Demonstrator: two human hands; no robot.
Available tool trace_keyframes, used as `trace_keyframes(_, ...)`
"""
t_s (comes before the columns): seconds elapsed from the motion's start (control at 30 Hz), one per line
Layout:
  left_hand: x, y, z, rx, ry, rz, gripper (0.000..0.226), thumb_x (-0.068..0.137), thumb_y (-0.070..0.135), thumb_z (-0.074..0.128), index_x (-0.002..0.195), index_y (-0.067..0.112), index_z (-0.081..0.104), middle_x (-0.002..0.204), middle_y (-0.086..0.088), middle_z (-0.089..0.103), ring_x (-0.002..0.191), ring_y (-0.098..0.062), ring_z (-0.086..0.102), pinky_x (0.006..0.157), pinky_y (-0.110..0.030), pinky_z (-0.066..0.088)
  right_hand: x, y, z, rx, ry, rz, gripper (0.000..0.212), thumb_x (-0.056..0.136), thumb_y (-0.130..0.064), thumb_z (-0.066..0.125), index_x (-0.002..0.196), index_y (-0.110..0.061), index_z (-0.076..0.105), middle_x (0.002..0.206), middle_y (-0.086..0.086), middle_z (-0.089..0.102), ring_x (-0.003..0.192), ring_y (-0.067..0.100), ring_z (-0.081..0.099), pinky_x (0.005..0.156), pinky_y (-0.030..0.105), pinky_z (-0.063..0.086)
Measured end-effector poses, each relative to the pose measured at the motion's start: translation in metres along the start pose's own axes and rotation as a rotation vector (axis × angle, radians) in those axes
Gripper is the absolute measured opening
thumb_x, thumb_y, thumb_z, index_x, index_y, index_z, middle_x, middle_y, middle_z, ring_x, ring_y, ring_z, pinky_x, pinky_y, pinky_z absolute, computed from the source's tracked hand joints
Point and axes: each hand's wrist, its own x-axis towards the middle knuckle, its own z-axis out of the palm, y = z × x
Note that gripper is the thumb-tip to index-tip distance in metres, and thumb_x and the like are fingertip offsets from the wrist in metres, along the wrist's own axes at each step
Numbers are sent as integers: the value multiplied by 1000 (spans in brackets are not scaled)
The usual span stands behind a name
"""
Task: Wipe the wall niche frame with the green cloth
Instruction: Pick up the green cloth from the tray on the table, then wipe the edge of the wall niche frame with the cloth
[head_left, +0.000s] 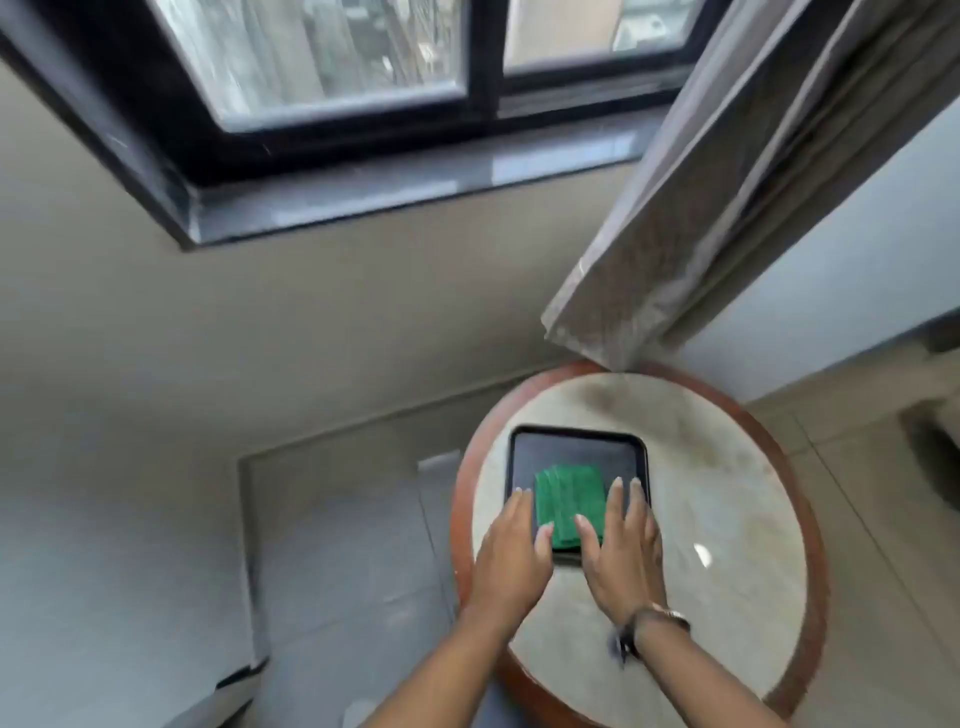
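A folded green cloth (569, 501) lies in a black square tray (576, 447) on a round marble-topped table (717, 493). My left hand (511, 551) rests flat at the cloth's left edge, fingers spread over the tray's left rim. My right hand (621, 545) lies flat at the cloth's right edge, its thumb on the cloth. Neither hand grips the cloth. The dark window frame (332, 192) with its sill is set into the beige wall above.
A grey curtain (701, 208) hangs down to the table's far edge. The table has a reddish wooden rim (460, 519). Grey floor tiles (337, 545) spread to the left, and a dark object (935, 431) sits at the right edge.
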Motion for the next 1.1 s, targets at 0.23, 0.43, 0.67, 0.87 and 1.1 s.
trace_keyframes(0.23, 81, -4, 67, -132, -22, -379, 36, 94, 26, 63, 125, 8, 59, 126, -12, 58, 116, -32, 59, 98, -41, 50, 76, 34, 66, 107, -101, 245, 54, 86, -46, 57, 123, -6, 51, 126, 21, 51, 117, 40, 47, 93, 44, 44)
trace_keyframes(0.43, 103, -2, 97, -303, -9, -616, 39, 84, 21, 74, 118, 8, 59, 120, -11, 66, 110, -33, 65, 91, -42, 55, 102, 42, 91, 374, -60, 382, 43, 69, -40, 75, 101, -12, 65, 101, 14, 72, 97, 35, 66, 83, 46, 54)
trace_keyframes(0.67, 94, -13, 69, -743, -50, -744, 23, 76, 11, 79, 96, 5, 70, 105, -18, 77, 95, -33, 74, 86, -44, 62, 102, 24, 70, 981, -216, 491, 3, 68, -10, 70, 67, -9, 67, 71, 14, 70, 65, 26, 64, 62, 42, 56)
trace_keyframes(0.87, 59, -55, -17, -879, 121, -528, 21, 76, 7, 82, 84, 13, 64, 81, -4, 73, 66, -12, 68, 65, -26, 58, 70, -66, 43, 1234, -455, 215, 25, 77, 7, 56, 92, -10, 65, 71, -1, 73, 61, 11, 67, 52, 22, 55)
trace_keyframes(1.1, -1, -169, -126, -483, 280, -473, 53, 72, 53, 75, 108, 16, 64, 111, -1, 68, 100, -20, 68, 91, -45, 56, 13, -198, 102, 1287, -685, 155, 42, 78, 15, 51, 115, -1, 60, 95, 12, 69, 78, 22, 66, 69, 30, 56)
